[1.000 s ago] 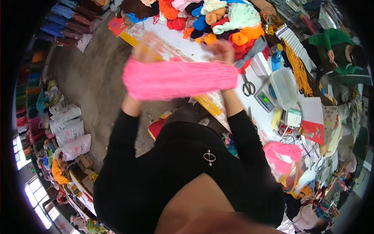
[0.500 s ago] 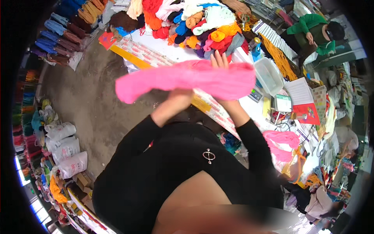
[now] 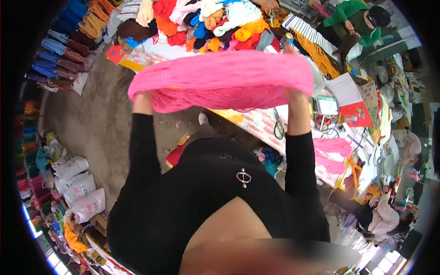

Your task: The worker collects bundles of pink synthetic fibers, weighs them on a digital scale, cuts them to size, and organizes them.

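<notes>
A long pink yarn skein (image 3: 224,71) is stretched sideways in front of me above the table edge, its strands spread into a wide loop. At its left end my left hand (image 3: 143,101) holds the loop, with the fingers mostly covered by the yarn. My right hand (image 3: 295,98) holds the other end; a few blurred fingertips show above the yarn. Scissors (image 3: 278,127) lie on the table near my right forearm. Another pink yarn hank (image 3: 331,151) rests to the right of that forearm.
A heap of many-coloured yarn (image 3: 215,20) covers the table's far part. At right are a clear plastic tub (image 3: 318,81), a small scale (image 3: 326,106) and a red booklet (image 3: 355,113). A person in green (image 3: 353,25) sits beyond. White sacks (image 3: 85,192) stand on the floor at left.
My hands have moved apart, the left one outward and up. The pink skein has gone from a bunched roll to a wide, stretched loop. The scissors now show.
</notes>
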The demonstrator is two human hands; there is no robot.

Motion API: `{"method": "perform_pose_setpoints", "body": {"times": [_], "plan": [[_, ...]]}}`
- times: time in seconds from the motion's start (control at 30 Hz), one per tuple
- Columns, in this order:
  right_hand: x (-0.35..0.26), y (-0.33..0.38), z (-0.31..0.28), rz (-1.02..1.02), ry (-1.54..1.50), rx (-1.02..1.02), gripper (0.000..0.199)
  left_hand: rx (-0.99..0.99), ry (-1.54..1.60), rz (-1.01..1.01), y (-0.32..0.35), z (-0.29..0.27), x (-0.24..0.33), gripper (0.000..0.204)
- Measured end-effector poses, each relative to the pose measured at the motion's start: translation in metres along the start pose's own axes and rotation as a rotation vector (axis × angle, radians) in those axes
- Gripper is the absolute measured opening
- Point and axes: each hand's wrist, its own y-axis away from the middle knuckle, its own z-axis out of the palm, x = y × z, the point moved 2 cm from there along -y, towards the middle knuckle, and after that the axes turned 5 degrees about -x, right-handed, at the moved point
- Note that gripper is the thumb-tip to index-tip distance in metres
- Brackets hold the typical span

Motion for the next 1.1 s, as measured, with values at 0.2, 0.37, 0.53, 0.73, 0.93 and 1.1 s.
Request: {"method": "perform_pose_setpoints", "body": {"times": [0.2,0.37,0.53,0.73,0.93,1.1], "plan": [[-0.007,0.037,0.096,-0.776,1.672,-0.117,0.04,0.054,0.481,0.109,-0.056,0.033,0.146,0.041],[0.036,0.028,-0.077,-0.395,2.22,-0.15,0.038,-0.887,0.967,-0.26,-0.02,0.07,-0.033,0.051],[0.004,0.016,-0.056,-0.033,1.063,-0.185,0.037,0.061,0.64,-0.216,-0.027,0.07,-0.071,0.052],[-0.011,0.039,0.032,-0.657,1.342,-0.195,0.041,-0.245,1.419,-0.235,-0.007,0.064,0.122,0.042],[0.033,0.063,-0.169,-0.056,2.448,0.041,0.049,-0.074,0.135,0.073,-0.028,0.061,0.068,0.053],[0.009,0.07,-0.151,0.208,0.385,0.092,0.054,-0.06,0.017,-0.106,-0.053,0.033,0.061,0.061]]}}
